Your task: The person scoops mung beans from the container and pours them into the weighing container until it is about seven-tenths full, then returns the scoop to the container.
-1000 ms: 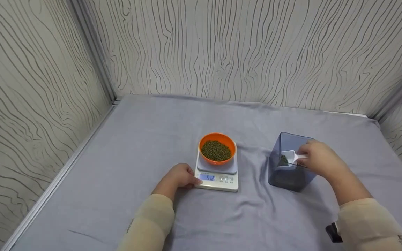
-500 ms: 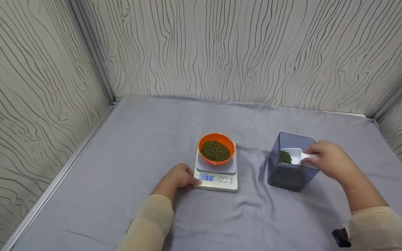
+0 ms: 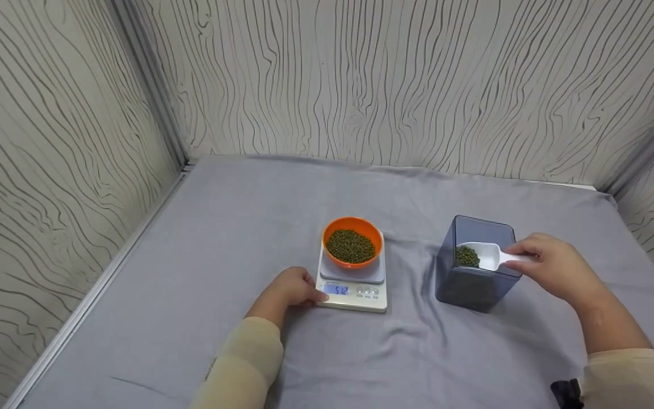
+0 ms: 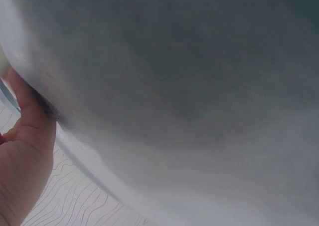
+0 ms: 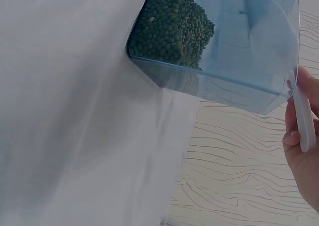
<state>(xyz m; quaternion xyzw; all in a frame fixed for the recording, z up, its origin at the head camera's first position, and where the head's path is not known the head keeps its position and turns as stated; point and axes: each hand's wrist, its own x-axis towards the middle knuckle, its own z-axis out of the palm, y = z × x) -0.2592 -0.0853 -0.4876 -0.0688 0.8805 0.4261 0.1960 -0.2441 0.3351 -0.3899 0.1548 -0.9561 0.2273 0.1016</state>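
My right hand (image 3: 551, 266) pinches the handle of a white scoop (image 3: 490, 257) at the rim of a tinted clear container (image 3: 463, 292). Green mung beans (image 3: 467, 257) lie in the scoop's far end. Through the container's wall in the right wrist view, more beans (image 5: 167, 31) show, with the scoop handle (image 5: 305, 121) between thumb and fingers. An orange bowl (image 3: 365, 225) of mung beans sits on a white kitchen scale (image 3: 355, 304); its lit display reads about 512. My left hand (image 3: 293, 288) grips the scale's front left corner, thumb on top.
Wrinkled grey cloth (image 3: 236, 227) covers the table. Wood-patterned panels (image 3: 327, 85) stand at the back and both sides. Cloth fills most of the left wrist view, with my left hand (image 4: 25, 156) at its edge. A fold runs between scale and container.
My right hand has drawn the scoop up and rightward within the container, and its load of beans shows more fully. The left hand, bowl, scale and reading stay the same.
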